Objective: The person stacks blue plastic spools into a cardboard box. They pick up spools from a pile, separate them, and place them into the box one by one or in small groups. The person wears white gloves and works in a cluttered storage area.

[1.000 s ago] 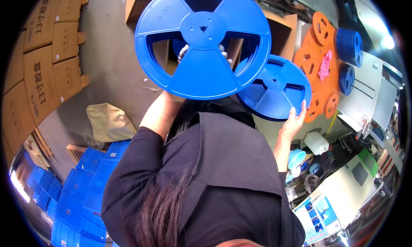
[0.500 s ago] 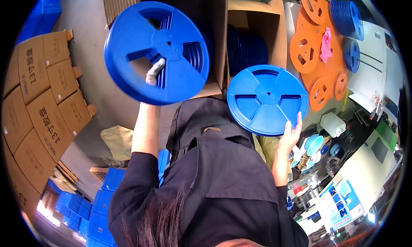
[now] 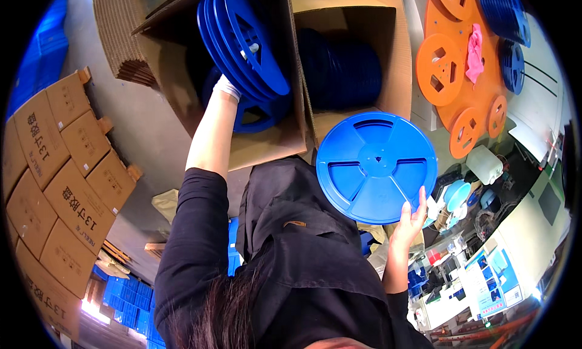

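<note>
My left hand (image 3: 225, 89), in a white glove, grips several blue plastic reels (image 3: 271, 75) pressed together. A white-gloved fingertip shows through a cutout in the front reel. The reels are tilted inside the mouth of an open cardboard box (image 3: 270, 144). Beneath them, another blue reel (image 3: 251, 120) lies in the same box. My bare right hand (image 3: 410, 224) holds a round blue reel (image 3: 376, 197) by its lower right rim, with a flat face toward me. Thumb and a finger show at its edge; the other fingers are partly hidden behind it.
To the right, a second cardboard box (image 3: 400, 76) holds dark blue reels (image 3: 342, 70). Beyond it stands an orange surface with orange discs (image 3: 439, 70), a pink cloth (image 3: 474, 53) and stacked blue reels (image 3: 502, 12). Stacked cartons (image 3: 54, 167) rise at left.
My left hand has carried the stack of reels forward into the left box, turning them more edge-on. The right hand still holds its reel, now slightly lower in view.
</note>
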Motion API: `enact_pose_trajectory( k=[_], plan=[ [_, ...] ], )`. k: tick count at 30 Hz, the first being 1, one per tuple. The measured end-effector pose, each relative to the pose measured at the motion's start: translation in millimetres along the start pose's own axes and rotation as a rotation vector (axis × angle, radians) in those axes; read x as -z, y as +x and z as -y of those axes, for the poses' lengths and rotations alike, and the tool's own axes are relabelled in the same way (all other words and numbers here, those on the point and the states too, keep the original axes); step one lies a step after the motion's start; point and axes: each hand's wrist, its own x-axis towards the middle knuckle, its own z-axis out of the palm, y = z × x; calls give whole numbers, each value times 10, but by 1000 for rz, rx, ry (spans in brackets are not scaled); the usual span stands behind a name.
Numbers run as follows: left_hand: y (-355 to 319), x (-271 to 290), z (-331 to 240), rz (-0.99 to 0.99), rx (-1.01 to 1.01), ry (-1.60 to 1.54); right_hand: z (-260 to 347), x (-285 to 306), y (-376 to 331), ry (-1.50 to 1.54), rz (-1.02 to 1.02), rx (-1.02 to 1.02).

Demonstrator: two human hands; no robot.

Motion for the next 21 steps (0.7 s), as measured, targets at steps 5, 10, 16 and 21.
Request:
enact_pose_trajectory(
  k=[5,10,16,21],
  plan=[
    [230,-67,-2,-8,8,57,-100,16,138,8,25,-48],
    [408,-126,-13,-3,15,108,-101,25,238,-25,43,-84],
    [307,-36,-48,59,61,208,-102,67,279,-26,25,-89],
    [129,99,-127,107,93,276,-105,58,291,-10,20,-112]
  ],
)
